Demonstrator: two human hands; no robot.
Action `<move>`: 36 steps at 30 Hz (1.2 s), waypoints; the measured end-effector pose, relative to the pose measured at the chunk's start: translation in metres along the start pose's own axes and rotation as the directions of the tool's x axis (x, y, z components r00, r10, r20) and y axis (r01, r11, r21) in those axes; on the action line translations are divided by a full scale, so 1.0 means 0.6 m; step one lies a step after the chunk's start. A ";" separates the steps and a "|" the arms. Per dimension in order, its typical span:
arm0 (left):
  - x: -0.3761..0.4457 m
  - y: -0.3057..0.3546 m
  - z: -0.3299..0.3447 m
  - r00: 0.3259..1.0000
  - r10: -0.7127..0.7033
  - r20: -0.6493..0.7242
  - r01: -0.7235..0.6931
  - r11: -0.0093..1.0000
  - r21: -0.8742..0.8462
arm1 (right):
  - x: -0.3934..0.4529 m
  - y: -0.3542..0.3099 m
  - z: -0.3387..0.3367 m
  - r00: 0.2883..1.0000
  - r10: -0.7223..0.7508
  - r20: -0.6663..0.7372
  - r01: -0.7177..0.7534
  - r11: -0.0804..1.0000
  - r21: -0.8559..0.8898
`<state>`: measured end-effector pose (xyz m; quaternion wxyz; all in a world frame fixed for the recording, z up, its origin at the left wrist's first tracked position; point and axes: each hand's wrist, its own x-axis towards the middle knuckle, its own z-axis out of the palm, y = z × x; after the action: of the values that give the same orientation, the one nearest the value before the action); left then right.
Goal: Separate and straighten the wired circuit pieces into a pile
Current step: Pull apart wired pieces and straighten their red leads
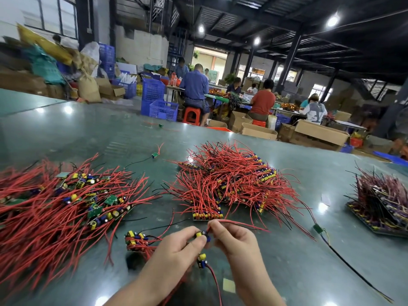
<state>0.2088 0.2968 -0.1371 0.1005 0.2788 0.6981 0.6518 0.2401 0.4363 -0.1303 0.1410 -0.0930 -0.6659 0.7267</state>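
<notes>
Red-wired circuit piece (202,235) pinched between both hands, low over the green worktop (298,250). Left hand (176,248) fingers curled round the small board with its yellow part, steadying it; right hand (231,239) fingers pinching the red lead (238,223) just where it leaves the board, probably to draw it out straight rightward. Second piece (201,259) dangling just under the left fingers, its lead trailing toward the body, apparently waiting its turn. Small clump of pieces (136,241) just left of the left fingers, likely the batch being separated. Loose spread-out heap (57,199) far left of the fingers, leads mostly fanned one way, so likely the sorted pile. Tangled mound (229,180) just beyond the fingers, likely unsorted stock. Darker stack (379,206) well off to the right. No container on the worktop; blue crates (163,109) and cardboard boxes (320,134) far beyond, contents not readable.
</notes>
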 end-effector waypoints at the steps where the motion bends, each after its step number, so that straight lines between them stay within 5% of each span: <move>1: 0.000 0.001 -0.001 1.000 -0.006 -0.017 0.006 1.000 0.003 | 0.000 -0.001 0.000 0.999 -0.031 -0.008 0.031 0.999 -0.035; 10: 0.005 0.016 -0.025 0.996 0.079 -0.042 -0.075 0.992 0.102 | 0.001 -0.016 -0.030 0.986 -0.019 0.168 0.031 0.997 -0.071; 17: 0.005 0.002 -0.018 0.984 0.104 -0.145 -0.082 0.985 0.155 | 0.002 -0.019 -0.017 0.981 -0.187 0.044 0.186 0.867 -0.462; 22: 0.007 -0.010 -0.026 0.986 0.119 -0.118 -0.087 0.967 0.241 | 0.004 -0.018 -0.024 0.996 -0.015 -0.088 0.002 0.989 -0.145; 28: 0.005 -0.009 -0.038 0.978 0.138 -0.160 -0.031 0.843 0.537 | 0.009 -0.013 -0.022 0.993 -0.023 -0.112 -0.015 0.947 -0.321; 36: 0.005 -0.006 -0.040 0.982 0.139 -0.130 -0.044 0.830 0.556 | 0.017 -0.010 -0.035 0.955 -0.081 -0.286 0.015 0.973 -0.229</move>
<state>0.1933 0.2778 -0.1368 -0.0734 0.2744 0.8477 0.4480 0.2375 0.4597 -0.1260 0.2446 -0.1988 -0.7172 0.6215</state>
